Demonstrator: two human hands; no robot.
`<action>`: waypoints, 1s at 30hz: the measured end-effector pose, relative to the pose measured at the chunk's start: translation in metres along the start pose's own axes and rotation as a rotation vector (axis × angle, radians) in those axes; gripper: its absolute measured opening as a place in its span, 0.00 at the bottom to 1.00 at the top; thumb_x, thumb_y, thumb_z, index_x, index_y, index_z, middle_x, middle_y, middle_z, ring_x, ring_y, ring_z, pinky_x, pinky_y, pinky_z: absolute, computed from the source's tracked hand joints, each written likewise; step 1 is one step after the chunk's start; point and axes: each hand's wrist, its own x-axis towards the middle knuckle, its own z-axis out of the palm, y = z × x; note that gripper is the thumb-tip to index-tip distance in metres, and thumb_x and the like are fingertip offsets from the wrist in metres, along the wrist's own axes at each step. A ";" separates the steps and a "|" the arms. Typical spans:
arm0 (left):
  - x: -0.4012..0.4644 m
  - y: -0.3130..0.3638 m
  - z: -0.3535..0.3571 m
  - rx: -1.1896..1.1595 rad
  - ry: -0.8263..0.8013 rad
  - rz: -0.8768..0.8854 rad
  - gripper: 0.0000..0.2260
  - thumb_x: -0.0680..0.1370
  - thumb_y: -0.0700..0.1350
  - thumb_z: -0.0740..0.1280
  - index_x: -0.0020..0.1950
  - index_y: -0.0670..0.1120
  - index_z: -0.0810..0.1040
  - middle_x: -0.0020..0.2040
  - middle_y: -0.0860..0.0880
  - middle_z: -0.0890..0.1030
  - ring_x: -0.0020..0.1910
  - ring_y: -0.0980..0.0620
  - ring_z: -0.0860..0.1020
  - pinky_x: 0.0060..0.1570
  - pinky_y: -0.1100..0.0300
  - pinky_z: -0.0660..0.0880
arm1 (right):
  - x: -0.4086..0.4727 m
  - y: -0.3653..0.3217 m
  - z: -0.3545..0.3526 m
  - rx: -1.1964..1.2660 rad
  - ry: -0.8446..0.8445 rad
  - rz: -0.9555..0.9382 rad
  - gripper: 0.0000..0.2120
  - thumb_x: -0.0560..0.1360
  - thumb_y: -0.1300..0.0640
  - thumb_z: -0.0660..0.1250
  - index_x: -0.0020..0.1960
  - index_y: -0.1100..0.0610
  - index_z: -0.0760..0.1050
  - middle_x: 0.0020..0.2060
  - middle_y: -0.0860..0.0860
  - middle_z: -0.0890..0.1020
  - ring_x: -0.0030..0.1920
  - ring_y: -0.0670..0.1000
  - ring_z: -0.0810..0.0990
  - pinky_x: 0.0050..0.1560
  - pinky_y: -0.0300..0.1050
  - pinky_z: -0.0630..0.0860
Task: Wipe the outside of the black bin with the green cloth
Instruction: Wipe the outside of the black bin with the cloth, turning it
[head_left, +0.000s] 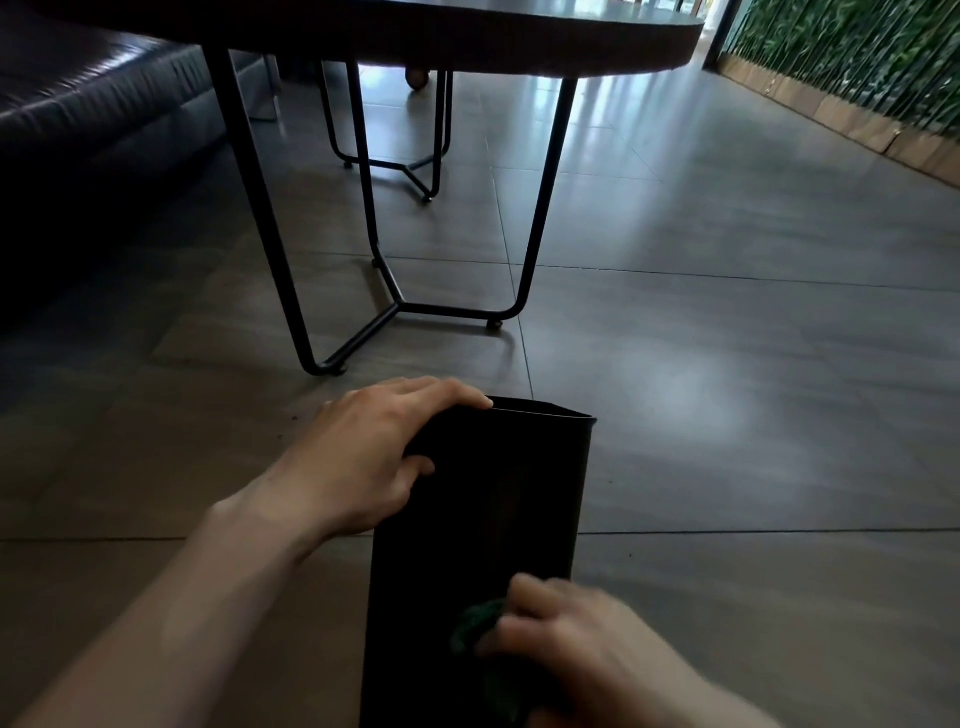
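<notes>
— Head view first, left to right: what do you see?

— Her left hand (371, 457) grips the far rim of the black bin (483, 519), which lies tipped on the tiled floor (727, 415), its mouth towards the table (415, 31).

— And further right?

— At the near end the right hand (566, 639), blurred, clutches the green cloth (475, 626) against the bin's upper side.

— How far along?

— Mid-wipe, I'd judge. Which sides are done, I can't tell; the underside surely remains.
</notes>
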 end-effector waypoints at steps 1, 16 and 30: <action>0.000 0.000 0.000 0.000 0.000 -0.002 0.34 0.71 0.40 0.74 0.68 0.68 0.68 0.67 0.68 0.76 0.67 0.57 0.76 0.61 0.50 0.76 | 0.004 0.006 -0.015 0.190 -0.032 0.038 0.21 0.71 0.49 0.67 0.63 0.42 0.80 0.55 0.46 0.78 0.54 0.49 0.81 0.53 0.44 0.80; 0.000 0.001 0.001 -0.081 -0.023 0.035 0.31 0.73 0.38 0.69 0.68 0.67 0.70 0.65 0.66 0.77 0.66 0.60 0.76 0.62 0.51 0.76 | 0.054 -0.006 0.043 -0.252 0.734 -0.062 0.26 0.81 0.40 0.66 0.73 0.53 0.77 0.74 0.59 0.75 0.78 0.61 0.68 0.75 0.63 0.69; 0.003 -0.003 0.002 -0.131 -0.032 0.053 0.31 0.72 0.37 0.70 0.67 0.65 0.72 0.65 0.65 0.78 0.65 0.58 0.77 0.62 0.49 0.76 | 0.055 0.022 0.000 -0.199 0.910 0.003 0.06 0.84 0.54 0.64 0.58 0.53 0.77 0.60 0.56 0.74 0.59 0.62 0.72 0.57 0.58 0.74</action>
